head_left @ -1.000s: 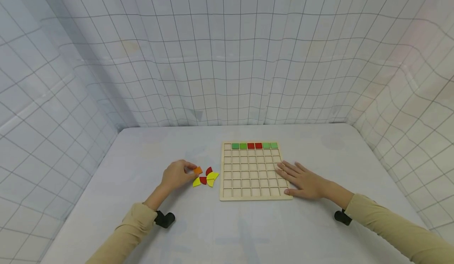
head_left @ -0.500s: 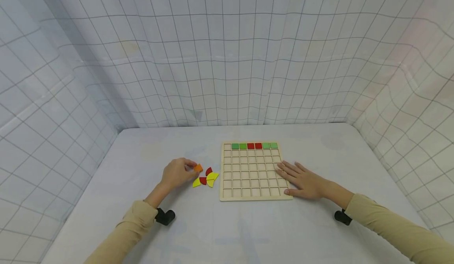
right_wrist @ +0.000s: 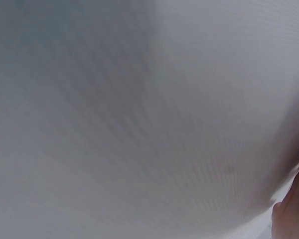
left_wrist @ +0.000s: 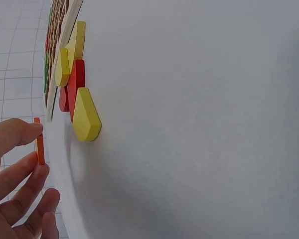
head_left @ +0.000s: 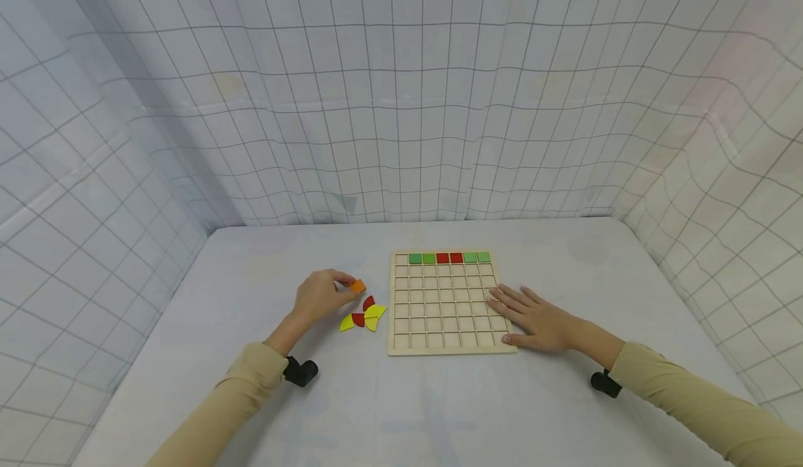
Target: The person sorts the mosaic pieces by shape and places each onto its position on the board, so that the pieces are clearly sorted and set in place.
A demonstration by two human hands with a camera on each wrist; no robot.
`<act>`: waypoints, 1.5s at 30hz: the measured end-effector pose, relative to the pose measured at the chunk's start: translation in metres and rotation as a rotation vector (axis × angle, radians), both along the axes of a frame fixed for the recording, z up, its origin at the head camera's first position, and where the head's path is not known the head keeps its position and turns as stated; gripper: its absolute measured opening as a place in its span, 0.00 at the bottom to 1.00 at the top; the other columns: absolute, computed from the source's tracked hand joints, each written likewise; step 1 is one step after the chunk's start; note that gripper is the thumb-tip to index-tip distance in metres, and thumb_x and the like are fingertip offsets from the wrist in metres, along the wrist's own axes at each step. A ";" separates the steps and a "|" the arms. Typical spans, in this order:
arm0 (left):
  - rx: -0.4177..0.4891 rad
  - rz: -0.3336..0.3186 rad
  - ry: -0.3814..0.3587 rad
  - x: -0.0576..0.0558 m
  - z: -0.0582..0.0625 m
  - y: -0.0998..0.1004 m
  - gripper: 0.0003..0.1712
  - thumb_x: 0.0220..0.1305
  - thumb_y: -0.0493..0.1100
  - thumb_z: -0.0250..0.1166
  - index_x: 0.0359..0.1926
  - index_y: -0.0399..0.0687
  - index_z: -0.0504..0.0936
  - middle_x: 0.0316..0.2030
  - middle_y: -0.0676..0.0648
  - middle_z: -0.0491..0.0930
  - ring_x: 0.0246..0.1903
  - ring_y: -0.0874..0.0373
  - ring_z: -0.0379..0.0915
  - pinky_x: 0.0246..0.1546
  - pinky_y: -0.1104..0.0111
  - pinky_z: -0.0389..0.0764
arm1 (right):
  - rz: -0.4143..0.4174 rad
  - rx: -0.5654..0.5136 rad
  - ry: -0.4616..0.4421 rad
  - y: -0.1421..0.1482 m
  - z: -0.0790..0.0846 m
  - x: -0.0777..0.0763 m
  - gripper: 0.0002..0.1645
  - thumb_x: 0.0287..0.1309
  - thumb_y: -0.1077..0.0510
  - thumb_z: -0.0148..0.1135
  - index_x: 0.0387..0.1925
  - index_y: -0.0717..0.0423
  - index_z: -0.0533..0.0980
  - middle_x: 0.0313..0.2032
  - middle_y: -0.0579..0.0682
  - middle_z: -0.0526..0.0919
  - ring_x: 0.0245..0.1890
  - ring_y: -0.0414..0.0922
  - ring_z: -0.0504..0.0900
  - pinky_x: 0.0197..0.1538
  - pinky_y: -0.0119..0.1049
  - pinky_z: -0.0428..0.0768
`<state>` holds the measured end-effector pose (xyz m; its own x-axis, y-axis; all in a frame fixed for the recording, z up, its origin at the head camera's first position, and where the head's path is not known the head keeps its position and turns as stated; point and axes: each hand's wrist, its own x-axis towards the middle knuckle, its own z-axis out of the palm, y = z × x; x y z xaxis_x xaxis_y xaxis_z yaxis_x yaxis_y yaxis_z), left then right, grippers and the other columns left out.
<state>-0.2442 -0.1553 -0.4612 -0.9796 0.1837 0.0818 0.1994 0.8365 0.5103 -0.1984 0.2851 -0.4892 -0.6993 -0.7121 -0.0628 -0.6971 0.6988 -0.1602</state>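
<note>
My left hand (head_left: 321, 295) pinches a thin orange square tile (head_left: 357, 286) between thumb and fingertips, left of the wooden grid board (head_left: 390, 314). In the left wrist view the orange tile (left_wrist: 40, 144) is seen edge-on, raised above the table. Just below that hand lie red and yellow quarter-round pieces, among them a yellow one (head_left: 347, 323) and a red one (head_left: 358, 320). My right hand (head_left: 538, 322) rests with fingers spread over the board's right edge. Green and red square tiles (head_left: 442, 258) sit along the board's back row, whose leftmost cell is bare.
A white cloth covers the table (head_left: 414, 411). Grid-patterned white curtains (head_left: 401, 104) enclose its back and sides. A black wrist camera (head_left: 301, 372) is worn under the left wrist, another (head_left: 605, 384) under the right.
My left hand has lifted the orange tile from beside the loose pieces and carried it slightly forward and to the right. The right hand has stayed put.
</note>
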 end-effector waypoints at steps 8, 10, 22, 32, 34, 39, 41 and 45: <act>-0.004 -0.012 0.056 -0.011 0.003 0.013 0.18 0.53 0.50 0.70 0.42 0.47 0.88 0.38 0.46 0.86 0.24 0.58 0.72 0.20 0.73 0.70 | 0.008 -0.001 0.010 -0.002 0.002 -0.001 0.44 0.68 0.37 0.46 0.76 0.52 0.47 0.76 0.54 0.47 0.76 0.54 0.45 0.71 0.61 0.48; -0.006 -0.015 0.060 -0.013 0.004 0.017 0.18 0.53 0.51 0.70 0.43 0.48 0.88 0.38 0.47 0.86 0.24 0.59 0.71 0.19 0.73 0.69 | -0.001 0.023 -0.004 -0.002 0.005 -0.001 0.45 0.68 0.36 0.45 0.76 0.51 0.46 0.76 0.53 0.45 0.76 0.54 0.44 0.71 0.61 0.47; -0.015 -0.059 0.065 -0.032 0.013 0.033 0.18 0.54 0.50 0.70 0.45 0.48 0.87 0.40 0.47 0.86 0.24 0.59 0.71 0.18 0.73 0.68 | -0.002 0.050 -0.013 -0.002 0.006 -0.001 0.45 0.69 0.35 0.43 0.76 0.50 0.44 0.77 0.51 0.42 0.76 0.53 0.42 0.72 0.60 0.46; -0.033 -0.084 0.097 -0.046 0.013 0.046 0.18 0.55 0.51 0.70 0.45 0.49 0.87 0.40 0.47 0.86 0.25 0.59 0.72 0.19 0.74 0.69 | -0.001 0.054 -0.010 -0.002 0.007 0.000 0.44 0.69 0.35 0.43 0.76 0.50 0.44 0.76 0.51 0.43 0.76 0.54 0.43 0.72 0.60 0.47; -0.027 -0.087 0.098 -0.048 0.013 0.049 0.17 0.55 0.50 0.69 0.45 0.49 0.87 0.40 0.47 0.86 0.24 0.59 0.72 0.19 0.74 0.69 | -0.002 0.057 -0.010 -0.002 0.006 0.000 0.45 0.69 0.35 0.42 0.76 0.50 0.44 0.76 0.51 0.43 0.76 0.54 0.43 0.72 0.60 0.47; -0.011 -0.095 0.080 -0.053 0.012 0.056 0.18 0.55 0.52 0.70 0.45 0.50 0.87 0.41 0.47 0.86 0.23 0.60 0.70 0.17 0.74 0.66 | -0.005 0.049 -0.027 -0.001 0.005 0.000 0.45 0.69 0.35 0.43 0.76 0.50 0.43 0.77 0.51 0.42 0.76 0.53 0.42 0.72 0.60 0.46; -0.002 -0.104 0.074 -0.054 0.011 0.059 0.18 0.55 0.52 0.70 0.45 0.49 0.87 0.42 0.47 0.86 0.21 0.61 0.68 0.16 0.74 0.64 | -0.004 0.048 -0.024 -0.001 0.004 -0.001 0.45 0.69 0.35 0.43 0.76 0.50 0.43 0.77 0.51 0.42 0.76 0.53 0.42 0.72 0.60 0.45; 0.015 -0.112 0.061 -0.059 0.009 0.064 0.18 0.56 0.50 0.69 0.46 0.48 0.87 0.43 0.46 0.85 0.19 0.60 0.64 0.15 0.74 0.60 | -0.003 0.059 -0.007 0.000 0.003 -0.002 0.45 0.69 0.34 0.42 0.76 0.49 0.43 0.77 0.50 0.41 0.76 0.53 0.41 0.72 0.59 0.46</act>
